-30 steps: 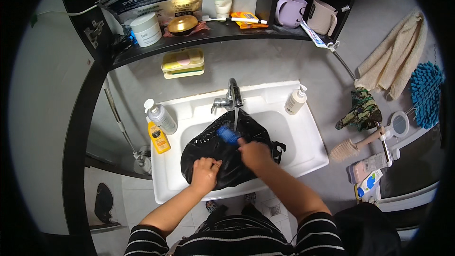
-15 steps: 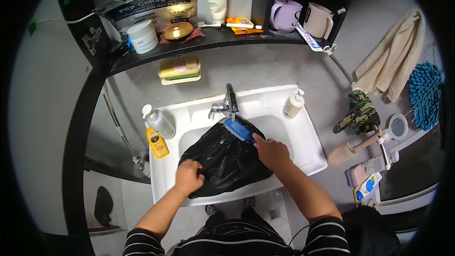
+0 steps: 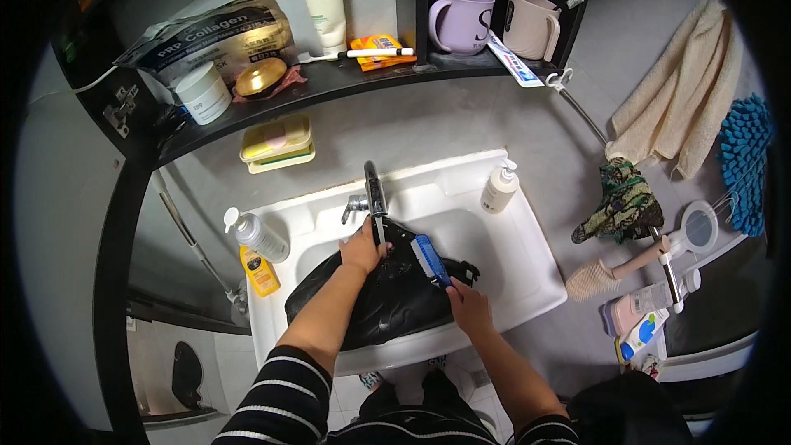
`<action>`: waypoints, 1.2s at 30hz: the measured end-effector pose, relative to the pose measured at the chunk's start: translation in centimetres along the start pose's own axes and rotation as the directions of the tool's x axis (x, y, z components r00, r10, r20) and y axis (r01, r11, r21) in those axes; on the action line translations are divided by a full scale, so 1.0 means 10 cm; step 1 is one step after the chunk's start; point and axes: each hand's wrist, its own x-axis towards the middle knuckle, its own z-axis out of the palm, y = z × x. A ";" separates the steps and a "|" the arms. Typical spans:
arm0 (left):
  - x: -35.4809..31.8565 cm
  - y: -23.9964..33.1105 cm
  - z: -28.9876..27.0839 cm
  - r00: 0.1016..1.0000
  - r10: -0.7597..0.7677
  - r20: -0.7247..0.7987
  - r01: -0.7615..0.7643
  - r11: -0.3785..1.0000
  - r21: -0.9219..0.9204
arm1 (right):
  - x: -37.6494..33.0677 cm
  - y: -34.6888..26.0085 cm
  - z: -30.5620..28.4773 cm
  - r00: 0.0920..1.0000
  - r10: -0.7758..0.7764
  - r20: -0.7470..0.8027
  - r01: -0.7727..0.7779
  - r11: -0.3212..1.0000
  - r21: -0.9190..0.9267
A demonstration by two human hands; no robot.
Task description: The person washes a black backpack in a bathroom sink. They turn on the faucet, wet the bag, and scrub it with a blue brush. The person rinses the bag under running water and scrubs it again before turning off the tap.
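A wet, shiny black fabric item (image 3: 387, 313), its exact kind unclear, lies bunched in the white sink (image 3: 527, 280) and hangs over the front rim. Water runs onto it from the chrome faucet (image 3: 375, 185). My left hand (image 3: 361, 251) grips the fabric's far edge right beside the stream, fingers curled and partly hidden. In my right hand (image 3: 470, 309) is the handle of a blue scrub brush (image 3: 430, 260). The brush head is tilted over the fabric's right part, its pale bristles facing left; whether they touch the fabric is hard to tell.
A pump bottle (image 3: 262, 236) and yellow bottle (image 3: 259, 272) stand on the sink's left rim, a white pump bottle (image 3: 500, 187) at back right. Above runs a black shelf (image 3: 346, 74) with mugs and toiletries. Gloves (image 3: 618, 202), a hairbrush (image 3: 614, 272) and a towel (image 3: 680, 91) hang right.
My left hand has moved from the fabric's near left side up to the faucet. My right hand has drawn the brush nearer and turned it more upright, away from the water. The view has shifted slightly.
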 end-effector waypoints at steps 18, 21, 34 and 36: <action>-1.30 -1.45 -0.93 0.797 0.151 -0.585 -0.336 0.915 -0.221 | 0.23 -0.45 0.09 0.959 -0.268 0.093 0.275 0.959 -0.074; -1.49 -1.23 -0.90 0.807 0.244 -0.537 -0.413 0.884 -0.218 | 0.05 -1.01 0.36 0.862 -0.503 0.061 0.490 0.858 0.153; -1.73 -1.16 -0.66 0.801 0.309 -0.513 -0.468 0.857 -0.215 | 0.05 -0.91 0.27 0.909 -0.304 0.284 0.338 0.938 -0.079; -1.72 -1.20 -0.69 0.799 0.310 -0.515 -0.468 0.859 -0.209 | 0.18 -0.65 0.23 0.936 -0.120 0.332 0.205 0.951 -0.232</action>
